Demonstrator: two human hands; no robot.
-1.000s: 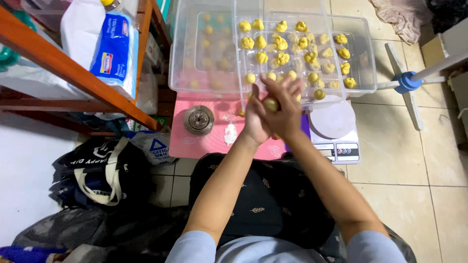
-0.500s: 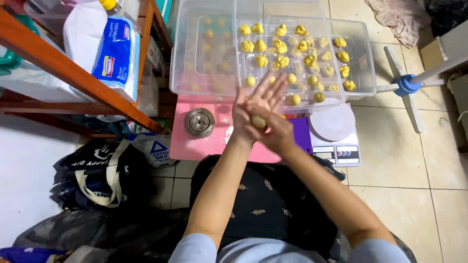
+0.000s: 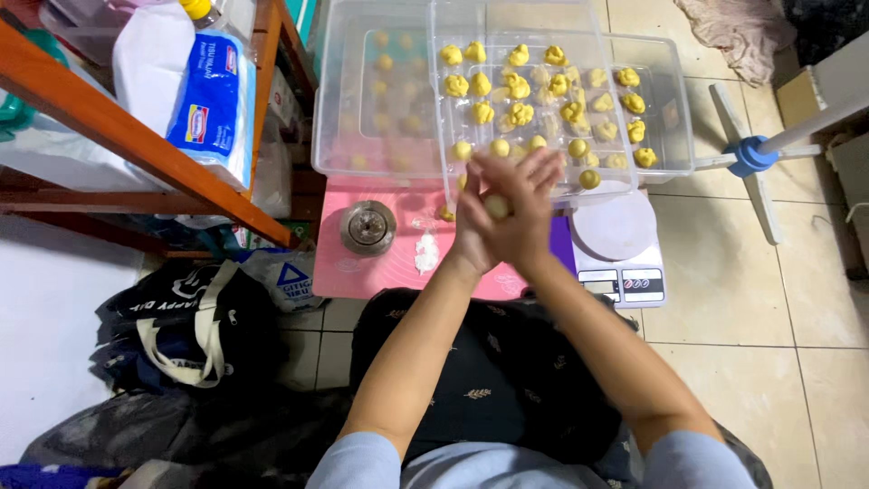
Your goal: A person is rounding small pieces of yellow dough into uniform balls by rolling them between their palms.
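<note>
Palms slid across each other since half a second ago; the dough ball is still pressed between them.

Left to right: metal mould (image 3: 367,226) on the pink mat (image 3: 337,263); my left hand (image 3: 477,226) and right hand (image 3: 523,210) flat together, fingers extended, clamping the yellow dough ball (image 3: 496,206) above the mat's front edge; clear tray (image 3: 665,118) of finished yellow pieces behind; kitchen scale (image 3: 620,254) just beside my right wrist.
</note>
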